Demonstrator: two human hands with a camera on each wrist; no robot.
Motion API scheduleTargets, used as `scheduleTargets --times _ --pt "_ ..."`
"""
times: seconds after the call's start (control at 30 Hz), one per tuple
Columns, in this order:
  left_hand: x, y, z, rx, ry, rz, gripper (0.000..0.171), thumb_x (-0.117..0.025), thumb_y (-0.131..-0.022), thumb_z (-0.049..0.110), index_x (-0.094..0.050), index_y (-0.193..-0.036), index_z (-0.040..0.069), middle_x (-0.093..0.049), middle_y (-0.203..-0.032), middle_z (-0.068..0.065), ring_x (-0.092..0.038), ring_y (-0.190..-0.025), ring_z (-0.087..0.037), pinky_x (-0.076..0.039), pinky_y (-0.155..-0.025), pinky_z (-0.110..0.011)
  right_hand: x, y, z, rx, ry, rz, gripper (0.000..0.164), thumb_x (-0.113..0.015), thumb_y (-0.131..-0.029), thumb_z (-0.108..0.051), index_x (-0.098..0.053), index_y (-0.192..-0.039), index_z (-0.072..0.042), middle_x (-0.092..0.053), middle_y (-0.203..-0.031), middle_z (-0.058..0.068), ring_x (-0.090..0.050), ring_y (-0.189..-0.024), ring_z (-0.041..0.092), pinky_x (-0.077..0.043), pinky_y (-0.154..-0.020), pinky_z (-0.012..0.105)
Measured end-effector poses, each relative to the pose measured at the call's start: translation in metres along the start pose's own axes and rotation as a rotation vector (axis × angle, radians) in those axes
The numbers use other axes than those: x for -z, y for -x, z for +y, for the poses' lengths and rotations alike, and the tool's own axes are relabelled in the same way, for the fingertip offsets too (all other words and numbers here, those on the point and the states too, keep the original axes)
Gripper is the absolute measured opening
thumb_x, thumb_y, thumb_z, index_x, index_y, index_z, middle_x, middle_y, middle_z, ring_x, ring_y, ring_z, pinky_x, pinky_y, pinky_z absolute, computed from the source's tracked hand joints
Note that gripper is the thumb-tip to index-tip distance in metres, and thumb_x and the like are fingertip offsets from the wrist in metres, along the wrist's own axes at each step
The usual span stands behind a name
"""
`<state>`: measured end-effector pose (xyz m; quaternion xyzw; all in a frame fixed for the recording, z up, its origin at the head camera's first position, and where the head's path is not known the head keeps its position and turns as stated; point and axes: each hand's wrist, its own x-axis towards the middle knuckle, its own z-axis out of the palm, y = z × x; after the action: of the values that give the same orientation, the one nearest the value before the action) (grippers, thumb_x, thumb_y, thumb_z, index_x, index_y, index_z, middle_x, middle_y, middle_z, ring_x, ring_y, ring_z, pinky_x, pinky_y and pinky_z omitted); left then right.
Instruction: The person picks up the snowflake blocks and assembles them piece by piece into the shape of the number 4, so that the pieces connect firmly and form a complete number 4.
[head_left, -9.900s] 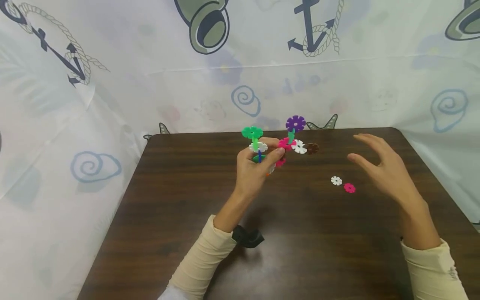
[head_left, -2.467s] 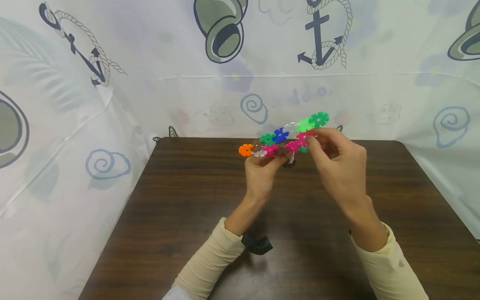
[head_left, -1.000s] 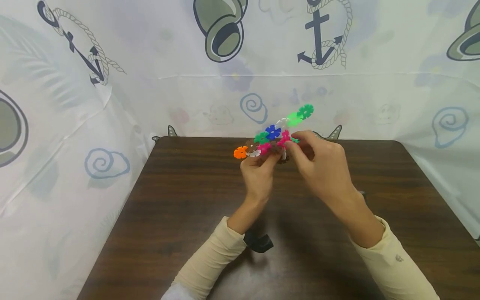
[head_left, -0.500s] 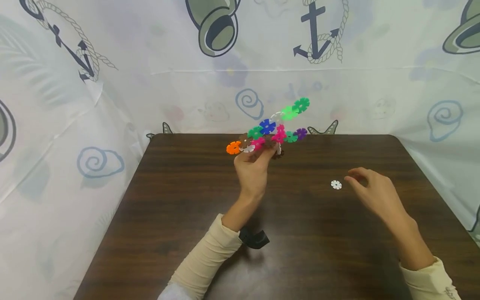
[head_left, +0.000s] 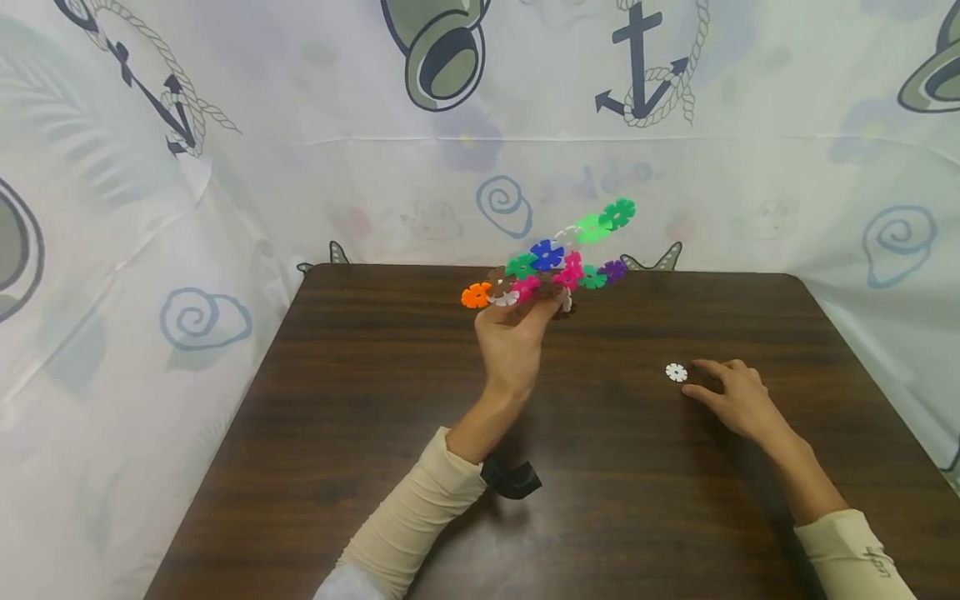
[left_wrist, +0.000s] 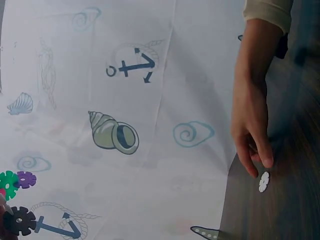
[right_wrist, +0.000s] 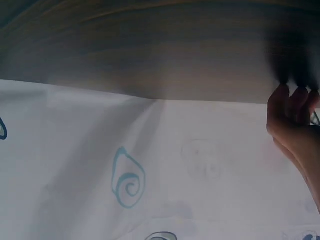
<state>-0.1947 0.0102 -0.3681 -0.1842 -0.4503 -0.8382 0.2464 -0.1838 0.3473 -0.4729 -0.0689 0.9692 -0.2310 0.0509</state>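
Note:
My left hand point(head_left: 510, 346) holds up a built piece of interlocking snowflake discs above the table's far part, gripping it from below between thumb and fingers. Orange point(head_left: 476, 295), blue point(head_left: 547, 255), green point(head_left: 617, 214) and purple point(head_left: 612, 272) discs show on it, along with pink, brown and white ones. The fingers hide part of its underside. On the table lies one loose white snowflake disc point(head_left: 677, 372). Right beside it is my right hand point(head_left: 738, 402), thumb and forefinger apart at the disc's edge. The left wrist view shows these fingertips just over the white disc point(left_wrist: 264, 182).
The dark wooden table point(head_left: 360, 467) reaches back to a pale curtain point(head_left: 300, 192) printed with anchors and shells. A black strap point(head_left: 512, 480) hangs at my left wrist, close above the tabletop.
The pink disc that lay beside the white one is gone from the tabletop. The built piece has been turned. My right hand has left it and come down to the white disc.

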Motion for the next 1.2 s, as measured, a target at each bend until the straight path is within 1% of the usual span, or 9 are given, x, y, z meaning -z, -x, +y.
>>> scheduleTargets --times 0.2,0.33,0.43,0.57,0.73,0.83,0.93,1.03,1.2 --pt "0.000 0.001 0.000 -0.003 0.006 -0.004 0.022 -0.069 -0.087 -0.014 -0.064 -0.105 -0.026 -0.078 -0.095 0.009 -0.074 -0.087 -0.011 -0.062 -0.085 -0.028 -0.004 -0.009 -0.002 -0.018 -0.018 -0.002 0.070 -0.066 -0.100 -0.046 -0.048 -0.149 0.000 -0.044 -0.135 0.039 -0.037 -0.121 0.057 -0.032 -0.087 0.068" --pt "-0.002 0.001 0.000 0.001 0.012 -0.005 0.022 -0.069 -0.087 -0.014 -0.064 -0.104 -0.027 -0.078 -0.094 0.009 -0.075 -0.087 -0.011 -0.063 -0.086 -0.028 -0.006 -0.015 -0.003 -0.005 -0.002 0.006 0.066 -0.067 -0.099 -0.045 -0.051 -0.148 -0.002 -0.045 -0.133 0.039 -0.039 -0.120 0.058 -0.033 -0.084 0.065" --pt "-0.002 0.001 0.001 0.000 0.006 -0.005 0.022 -0.069 -0.086 -0.015 -0.064 -0.104 -0.026 -0.078 -0.095 0.009 -0.075 -0.088 -0.011 -0.062 -0.087 -0.029 -0.008 -0.017 -0.005 0.009 -0.004 0.010 0.061 -0.068 -0.099 -0.041 -0.054 -0.145 -0.003 -0.047 -0.133 0.038 -0.041 -0.120 0.058 -0.033 -0.083 0.063" --pt "-0.003 0.001 0.001 0.003 -0.008 -0.008 0.022 -0.069 -0.087 -0.014 -0.066 -0.105 -0.024 -0.078 -0.095 0.008 -0.075 -0.087 -0.011 -0.062 -0.086 -0.029 -0.009 -0.021 -0.008 0.032 -0.031 0.010 0.053 -0.069 -0.100 -0.034 -0.059 -0.141 -0.003 -0.051 -0.131 0.035 -0.042 -0.119 0.056 -0.033 -0.086 0.066" --pt "-0.004 0.002 0.001 0.013 -0.008 -0.003 0.021 -0.069 -0.087 -0.014 -0.065 -0.105 -0.024 -0.078 -0.095 0.008 -0.074 -0.087 -0.011 -0.063 -0.086 -0.028 -0.010 -0.023 -0.013 0.079 -0.041 0.031 0.037 -0.071 -0.098 -0.024 -0.066 -0.126 -0.001 -0.061 -0.120 0.028 -0.051 -0.113 0.050 -0.037 -0.087 0.069" --pt "-0.004 0.002 0.001 0.012 0.000 0.002 0.022 -0.069 -0.086 -0.015 -0.064 -0.104 -0.026 -0.078 -0.095 0.008 -0.074 -0.088 -0.011 -0.062 -0.087 -0.029 -0.011 -0.023 -0.016 0.086 -0.035 0.056 0.031 -0.073 -0.096 -0.021 -0.067 -0.118 0.000 -0.067 -0.111 0.024 -0.060 -0.102 0.040 -0.045 -0.084 0.060" --pt "-0.004 0.003 0.001 0.011 0.006 0.001 0.021 -0.069 -0.085 -0.015 -0.064 -0.102 -0.027 -0.077 -0.094 0.008 -0.074 -0.087 -0.011 -0.063 -0.086 -0.028 -0.012 -0.022 -0.021 0.053 -0.037 0.066 0.029 -0.073 -0.096 -0.020 -0.064 -0.115 0.001 -0.070 -0.108 0.024 -0.064 -0.092 0.033 -0.050 -0.077 0.049" --pt "-0.005 0.004 0.000 0.013 0.014 -0.014 0.020 -0.069 -0.086 -0.014 -0.064 -0.102 -0.026 -0.077 -0.092 0.008 -0.074 -0.084 -0.012 -0.063 -0.083 -0.028 -0.013 -0.020 -0.026 0.011 -0.065 0.072 0.031 -0.070 -0.099 -0.021 -0.060 -0.118 0.002 -0.069 -0.114 0.027 -0.067 -0.096 0.038 -0.055 -0.078 0.049" --pt "-0.005 0.004 -0.001 -0.003 0.043 -0.053 0.019 -0.068 -0.089 -0.012 -0.063 -0.102 -0.025 -0.076 -0.090 0.006 -0.071 -0.079 -0.014 -0.062 -0.078 -0.027 -0.007 -0.018 -0.043 0.010 -0.119 0.179 0.034 -0.068 -0.101 -0.026 -0.062 -0.119 0.003 -0.071 -0.113 0.029 -0.069 -0.104 0.046 -0.056 -0.082 0.056"
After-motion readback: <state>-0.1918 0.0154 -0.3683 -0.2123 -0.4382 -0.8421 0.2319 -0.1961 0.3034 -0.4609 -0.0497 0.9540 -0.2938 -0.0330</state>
